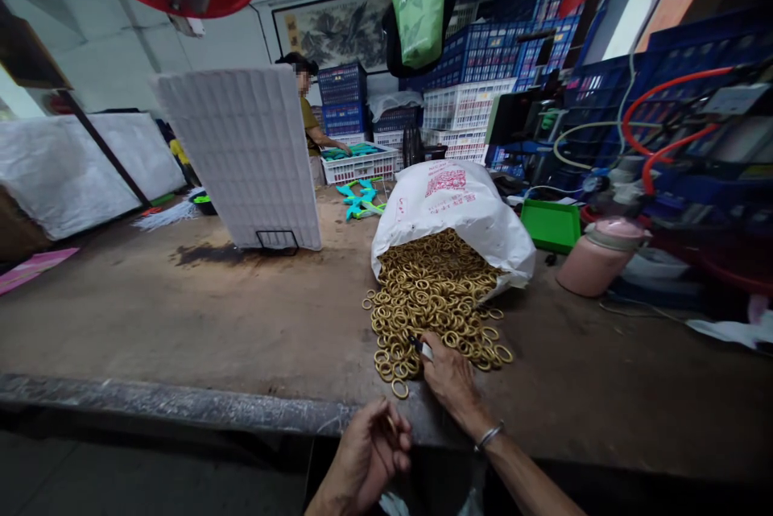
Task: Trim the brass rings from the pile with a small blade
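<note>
A heap of brass-coloured rings [431, 299] spills from the mouth of a white sack [452, 194] with red print onto the brown table. Over the near edge of this heap is my right hand [454, 383], closed on a small black-and-white tool [421, 348] whose dark tip reaches in among the rings; its exact kind is unclear. A metal bracelet circles that wrist. My left hand [369, 452] is just off the table's front edge, palm turned up and fingers curled inward. Whatever those fingers hold is mostly hidden. One loose ring [399, 389] lies nearest the edge.
A white ribbed foam panel [254, 162] stands upright on a black wire stand. Right of the sack are a green tray [551, 224] and a pink flask [601, 257]. Beyond the table, a person [312, 125] reaches into a white crate [361, 166]. Stacked crates fill the back.
</note>
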Available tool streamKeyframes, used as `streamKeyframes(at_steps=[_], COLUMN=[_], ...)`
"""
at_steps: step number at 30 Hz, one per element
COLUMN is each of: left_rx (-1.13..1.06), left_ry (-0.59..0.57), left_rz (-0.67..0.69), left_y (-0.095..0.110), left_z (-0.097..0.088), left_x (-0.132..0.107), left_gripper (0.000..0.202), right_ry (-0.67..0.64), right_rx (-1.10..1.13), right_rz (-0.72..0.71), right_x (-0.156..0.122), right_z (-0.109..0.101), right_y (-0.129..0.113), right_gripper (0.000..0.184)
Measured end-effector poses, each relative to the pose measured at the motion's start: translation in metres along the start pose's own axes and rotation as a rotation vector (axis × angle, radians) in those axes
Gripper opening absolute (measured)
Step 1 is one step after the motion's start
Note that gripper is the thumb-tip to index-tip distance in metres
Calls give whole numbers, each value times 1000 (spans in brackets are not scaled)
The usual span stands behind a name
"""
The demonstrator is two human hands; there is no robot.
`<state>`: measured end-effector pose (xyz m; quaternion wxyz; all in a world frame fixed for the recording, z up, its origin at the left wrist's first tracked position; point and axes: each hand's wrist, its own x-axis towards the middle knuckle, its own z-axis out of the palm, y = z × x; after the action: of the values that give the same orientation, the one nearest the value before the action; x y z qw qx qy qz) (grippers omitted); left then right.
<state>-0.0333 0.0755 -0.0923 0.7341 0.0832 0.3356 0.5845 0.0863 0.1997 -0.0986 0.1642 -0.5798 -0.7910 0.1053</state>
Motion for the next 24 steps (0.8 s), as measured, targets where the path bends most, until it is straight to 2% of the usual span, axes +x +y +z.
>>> streamKeyframes(at_steps=[2, 4, 8, 11, 14, 18, 21, 24], left_rx=[-43, -6, 224, 357, 472, 630, 727, 760], left_ry=[40, 77, 118, 126, 115, 142, 180, 137], left_rz=[-34, -9, 116, 199, 244, 281, 354, 391], left_y=[2, 4, 8, 9, 8, 8, 9, 10], left_z=[1, 5, 12, 14, 15, 18, 21, 23], left_x=[4, 8, 17, 23, 25, 21, 15, 10], left_gripper=[23, 22, 25, 33, 37, 33, 30, 29], right_ry=[23, 38, 38, 6, -49, -108, -188, -257], right_rx=[41, 101, 269, 418, 540, 705, 862, 956], right_rz=[4, -2, -52, -155, -192, -144, -20, 53], right_x=[0, -1, -11, -23, -34, -43, -45, -45], right_z=[3, 5, 1, -7, -12, -12, -11, -11], right_y=[4, 8, 9, 2, -8, -17, -20, -21], right_gripper=[22, 25, 27, 24, 20, 21, 27, 30])
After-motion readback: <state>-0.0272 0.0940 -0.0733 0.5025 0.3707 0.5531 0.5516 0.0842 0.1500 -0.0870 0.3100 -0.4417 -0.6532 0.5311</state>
